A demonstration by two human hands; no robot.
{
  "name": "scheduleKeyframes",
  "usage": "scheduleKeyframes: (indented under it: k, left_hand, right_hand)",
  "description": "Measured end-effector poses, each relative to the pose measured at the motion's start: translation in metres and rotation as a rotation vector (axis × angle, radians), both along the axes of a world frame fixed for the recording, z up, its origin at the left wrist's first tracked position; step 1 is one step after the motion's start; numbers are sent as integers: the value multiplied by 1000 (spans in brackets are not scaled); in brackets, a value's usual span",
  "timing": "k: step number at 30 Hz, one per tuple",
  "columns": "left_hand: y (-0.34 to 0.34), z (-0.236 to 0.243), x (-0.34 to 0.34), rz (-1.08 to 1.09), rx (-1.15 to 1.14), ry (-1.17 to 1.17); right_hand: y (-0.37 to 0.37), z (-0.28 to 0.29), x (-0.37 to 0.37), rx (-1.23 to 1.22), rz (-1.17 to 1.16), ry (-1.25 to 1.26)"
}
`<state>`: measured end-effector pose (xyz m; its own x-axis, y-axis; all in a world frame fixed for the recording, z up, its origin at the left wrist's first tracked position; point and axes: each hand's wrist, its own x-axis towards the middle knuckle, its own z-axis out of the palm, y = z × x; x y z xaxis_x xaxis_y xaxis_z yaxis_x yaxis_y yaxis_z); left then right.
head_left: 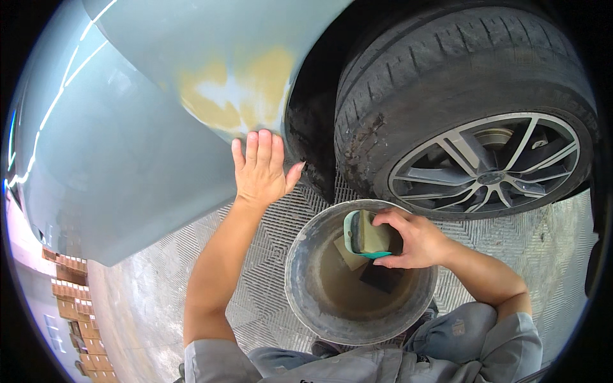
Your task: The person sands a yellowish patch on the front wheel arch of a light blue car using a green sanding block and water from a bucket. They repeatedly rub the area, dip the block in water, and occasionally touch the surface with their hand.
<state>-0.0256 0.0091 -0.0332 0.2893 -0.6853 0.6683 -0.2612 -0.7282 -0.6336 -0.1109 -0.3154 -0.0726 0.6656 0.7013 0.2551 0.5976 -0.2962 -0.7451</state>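
Note:
My left hand (260, 167) rests with fingers extended on the grey car body panel (147, 185), at the lower edge of a sanded patch (262, 86) of yellowish and white filler. My right hand (412, 236) grips a sanding block (373, 233) with an olive face and a teal edge, over a round bucket (300, 268). The bucket holds murky water, with a tan piece (349, 258) and a dark piece (382, 277) partly under the block.
A tyre (377, 89) with an alloy wheel (491, 179) fills the upper right beside the dark wheel arch (313, 134). The floor (255, 274) has ridged grating. Stacked cardboard boxes (76, 306) stand at the far left. My knee (460, 325) is beside the bucket.

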Motion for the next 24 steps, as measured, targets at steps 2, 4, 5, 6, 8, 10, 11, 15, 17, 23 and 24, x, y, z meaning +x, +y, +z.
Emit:
scheduleKeyframes:
  k: [2, 4, 5, 6, 8, 10, 11, 15, 17, 23, 24]
  left_hand:
    - [-14, 23, -3, -83, -108, -20]
    - [-37, 59, -1, -173, -206, -112]
    - [-49, 82, 6, -210, -255, -183]
    - [-59, 108, 9, -205, -174, -234]
    - [-78, 155, 20, -225, -35, -318]
    - [-93, 179, 23, -227, 33, -374]
    - [-97, 184, 23, -206, 42, -396]
    - [-97, 184, 35, -200, 56, -475]
    - [-89, 173, 39, -241, 44, -496]
    - [-73, 134, 30, -189, -70, -315]
    - [-72, 127, 28, -203, -124, -236]
  right_hand:
    - [0, 0, 0, 24, 0, -13]
    - [0, -1, 1, 17, -4, -10]
    - [0, -1, 1, 8, 0, -6]
    - [0, -1, 1, 2, 0, -4]
    - [0, -1, 1, 2, -6, -10]
    - [0, 0, 0, -4, -11, -14]
    - [0, 0, 0, -11, -14, -14]
    - [-2, 2, -1, -21, -12, 3]
    - [-3, 2, -1, -8, 0, 10]
    - [-3, 2, -1, 0, 10, -19]
    - [-4, 2, -1, 1, 9, -26]
